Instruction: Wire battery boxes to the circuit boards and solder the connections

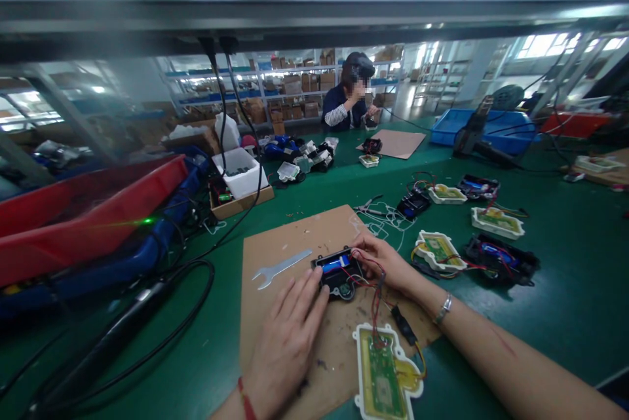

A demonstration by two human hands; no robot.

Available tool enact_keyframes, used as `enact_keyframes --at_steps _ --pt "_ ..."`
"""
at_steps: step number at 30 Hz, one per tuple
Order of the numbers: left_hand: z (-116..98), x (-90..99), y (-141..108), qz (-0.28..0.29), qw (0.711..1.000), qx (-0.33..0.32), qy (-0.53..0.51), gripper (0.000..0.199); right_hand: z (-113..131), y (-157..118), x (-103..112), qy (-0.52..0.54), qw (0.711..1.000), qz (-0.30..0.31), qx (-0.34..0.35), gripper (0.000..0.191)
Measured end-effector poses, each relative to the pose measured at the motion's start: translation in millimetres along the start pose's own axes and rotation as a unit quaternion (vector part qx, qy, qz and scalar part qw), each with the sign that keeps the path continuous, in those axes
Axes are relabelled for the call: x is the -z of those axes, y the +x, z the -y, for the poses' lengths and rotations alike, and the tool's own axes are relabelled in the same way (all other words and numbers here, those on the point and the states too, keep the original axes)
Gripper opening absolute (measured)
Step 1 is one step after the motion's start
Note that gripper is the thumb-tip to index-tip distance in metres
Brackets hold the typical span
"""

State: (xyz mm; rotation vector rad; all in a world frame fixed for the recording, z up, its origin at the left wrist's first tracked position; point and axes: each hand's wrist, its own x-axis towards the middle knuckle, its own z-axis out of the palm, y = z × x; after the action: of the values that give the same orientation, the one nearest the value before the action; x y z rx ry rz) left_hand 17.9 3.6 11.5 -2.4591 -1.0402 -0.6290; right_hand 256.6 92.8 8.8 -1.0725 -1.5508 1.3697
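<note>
A black plastic housing [339,281] with a blue battery cell [335,265] inside lies on a brown cardboard sheet [295,236]. My left hand [289,328] rests flat, fingers stretched, its fingertips against the housing's left edge. At the other side, my right hand [381,261] has its fingers curled round the housing's right edge, close to the red wires; its fingertips are partly hidden. Red wires run down to a circuit board in a white frame [386,374], which has a black connector [403,325] beside it. An open-end wrench [280,268] lies left of the housing.
Several boards and black housings [501,259] lie at the right. Pliers [371,205] and white wire sit beyond the cardboard. A heat gun [476,132] stands by a blue tray [442,126]. Red bin [88,210] and black cables [206,276] occupy the left. A person [344,102] sits opposite.
</note>
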Motion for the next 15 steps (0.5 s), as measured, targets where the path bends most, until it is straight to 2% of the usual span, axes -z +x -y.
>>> enact_keyframes --at_steps 4,9,15 --pt "-2.4 0.9 2.2 0.005 1.0 -0.016 -0.015 0.046 1.4 -0.5 0.0 0.003 1.0 0.002 -0.002 0.04" --pt "-2.8 -4.4 1.5 0.027 0.999 0.003 -0.034 0.045 2.2 -0.7 0.3 0.013 1.0 0.011 -0.012 0.038" --pt "-3.9 -8.2 6.0 0.059 0.997 0.018 -0.042 0.057 0.8 0.5 0.5 0.029 0.999 0.013 -0.017 0.037"
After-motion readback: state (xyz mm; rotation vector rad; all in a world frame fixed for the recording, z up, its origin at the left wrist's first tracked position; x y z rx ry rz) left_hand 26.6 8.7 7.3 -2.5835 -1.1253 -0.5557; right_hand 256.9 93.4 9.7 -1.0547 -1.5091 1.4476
